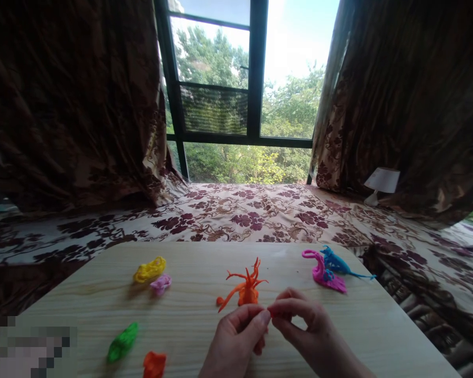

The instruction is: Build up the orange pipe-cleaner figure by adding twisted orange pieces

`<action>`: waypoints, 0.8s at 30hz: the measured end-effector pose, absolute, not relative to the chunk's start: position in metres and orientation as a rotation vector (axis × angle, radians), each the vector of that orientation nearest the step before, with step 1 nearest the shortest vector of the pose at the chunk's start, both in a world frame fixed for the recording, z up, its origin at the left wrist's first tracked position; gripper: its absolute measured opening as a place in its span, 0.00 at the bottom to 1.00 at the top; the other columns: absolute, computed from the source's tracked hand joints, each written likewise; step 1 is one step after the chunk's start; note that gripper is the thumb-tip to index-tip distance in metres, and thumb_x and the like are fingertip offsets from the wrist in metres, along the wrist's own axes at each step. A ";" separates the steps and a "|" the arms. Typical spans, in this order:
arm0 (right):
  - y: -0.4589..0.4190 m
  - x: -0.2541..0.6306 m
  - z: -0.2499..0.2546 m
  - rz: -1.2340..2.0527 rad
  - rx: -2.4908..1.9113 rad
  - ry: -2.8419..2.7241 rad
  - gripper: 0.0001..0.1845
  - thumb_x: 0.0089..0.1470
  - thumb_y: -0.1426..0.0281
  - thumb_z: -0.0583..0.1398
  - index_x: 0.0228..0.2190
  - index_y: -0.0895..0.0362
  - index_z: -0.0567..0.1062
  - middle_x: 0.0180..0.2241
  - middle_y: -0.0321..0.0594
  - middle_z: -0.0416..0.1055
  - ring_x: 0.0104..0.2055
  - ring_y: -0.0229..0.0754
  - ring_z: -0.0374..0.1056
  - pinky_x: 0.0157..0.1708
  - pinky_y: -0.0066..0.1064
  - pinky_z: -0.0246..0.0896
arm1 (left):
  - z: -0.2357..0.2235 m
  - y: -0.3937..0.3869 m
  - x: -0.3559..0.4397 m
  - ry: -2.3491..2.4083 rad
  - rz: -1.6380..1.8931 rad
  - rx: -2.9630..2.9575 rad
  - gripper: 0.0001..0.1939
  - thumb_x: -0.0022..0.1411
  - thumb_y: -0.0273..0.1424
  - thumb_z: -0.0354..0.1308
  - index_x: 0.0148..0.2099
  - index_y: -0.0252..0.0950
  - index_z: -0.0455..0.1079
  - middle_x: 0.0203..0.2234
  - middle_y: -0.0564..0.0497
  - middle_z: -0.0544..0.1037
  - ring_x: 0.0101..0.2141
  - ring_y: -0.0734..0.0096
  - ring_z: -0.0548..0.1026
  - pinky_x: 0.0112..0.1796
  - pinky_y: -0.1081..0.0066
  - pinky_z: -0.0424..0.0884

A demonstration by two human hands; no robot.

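The fingers of the left hand [234, 336] and right hand [315, 320] pinch a tiny red bit [271, 312]. Just past them, mid-table [193, 328], is an orange clay thing [248, 292]; its twisty arms look made, but the red bit isn't on it. By the far right corner, the curly pink shape [320, 272] and blue shape [335, 261] look finished. Leftward, the green lump [123, 342] looks unshaped.

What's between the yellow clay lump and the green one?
Bare wooden tabletop separates the yellow lump from the green lump, in the head view.
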State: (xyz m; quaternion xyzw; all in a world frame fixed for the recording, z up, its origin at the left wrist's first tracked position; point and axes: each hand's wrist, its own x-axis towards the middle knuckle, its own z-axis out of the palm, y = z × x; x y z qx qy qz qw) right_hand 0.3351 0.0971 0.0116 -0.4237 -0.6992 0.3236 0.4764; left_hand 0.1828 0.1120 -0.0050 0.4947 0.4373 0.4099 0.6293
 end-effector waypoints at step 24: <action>0.095 0.335 0.014 0.657 -1.043 -1.792 0.04 0.52 0.72 0.57 0.27 0.57 0.73 0.27 0.36 0.67 0.28 0.34 0.64 0.29 0.25 0.61 | -0.002 0.111 0.178 0.851 0.842 1.038 0.16 0.52 0.40 0.58 0.32 0.30 0.71 0.18 0.56 0.65 0.20 0.81 0.60 0.23 0.77 0.58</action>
